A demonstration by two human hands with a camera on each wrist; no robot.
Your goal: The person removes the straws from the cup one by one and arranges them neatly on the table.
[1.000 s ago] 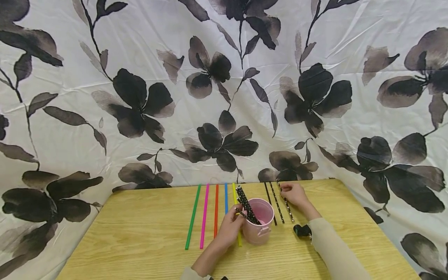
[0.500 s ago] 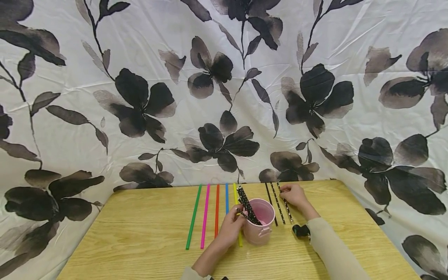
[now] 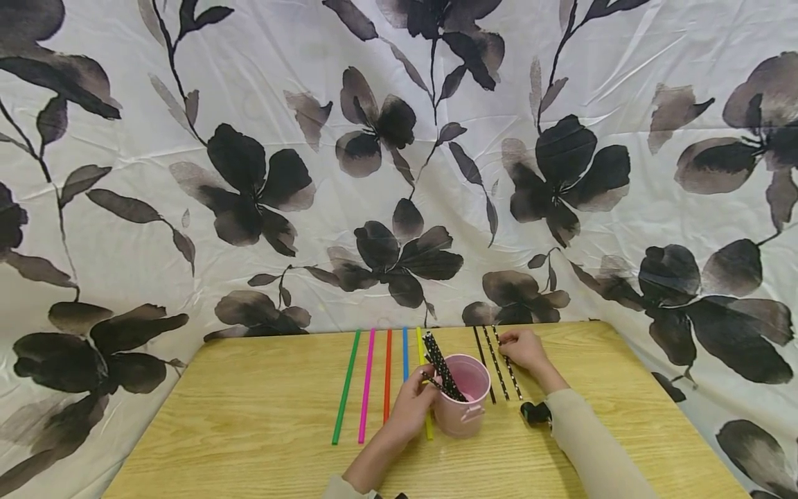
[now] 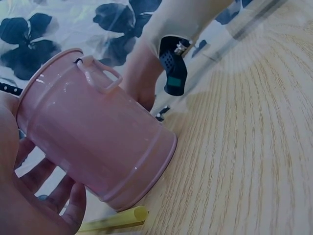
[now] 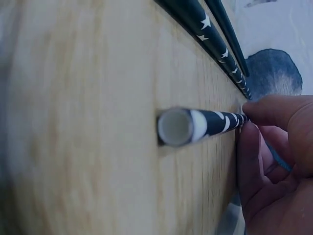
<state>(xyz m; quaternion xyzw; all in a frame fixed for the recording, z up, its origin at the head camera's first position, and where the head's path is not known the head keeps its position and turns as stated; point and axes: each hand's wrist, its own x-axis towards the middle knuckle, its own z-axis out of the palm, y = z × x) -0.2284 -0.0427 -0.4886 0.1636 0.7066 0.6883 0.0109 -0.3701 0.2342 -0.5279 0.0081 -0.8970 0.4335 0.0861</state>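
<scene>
The left hand (image 3: pixel 411 403) holds a pink bucket (image 3: pixel 458 419) by its left side, its fingers spread along the wall in the left wrist view. Several black straws with white specks (image 3: pixel 444 367) lean inside the bucket against its rim, beside the thumb. The right hand (image 3: pixel 526 348) pinches the far part of a black-and-white patterned straw (image 5: pixel 215 122) between thumb and fingertips, close over the table. To its left lie a black star-patterned straw (image 5: pixel 217 41) and a plain black straw (image 5: pixel 229 32), roughly parallel to it.
On the wooden table (image 3: pixel 249 402), green (image 3: pixel 346 388), pink (image 3: pixel 366 388), red (image 3: pixel 387 378), blue (image 3: pixel 405 353) and yellow (image 3: pixel 429 426) straws lie in a row left of the bucket. A floral cloth (image 3: pixel 399 173) hangs behind the table.
The patterned straw in the right hand has shifted slightly toward the near side and left, closer in line with its two neighbours. The left hand and bucket have stayed put.
</scene>
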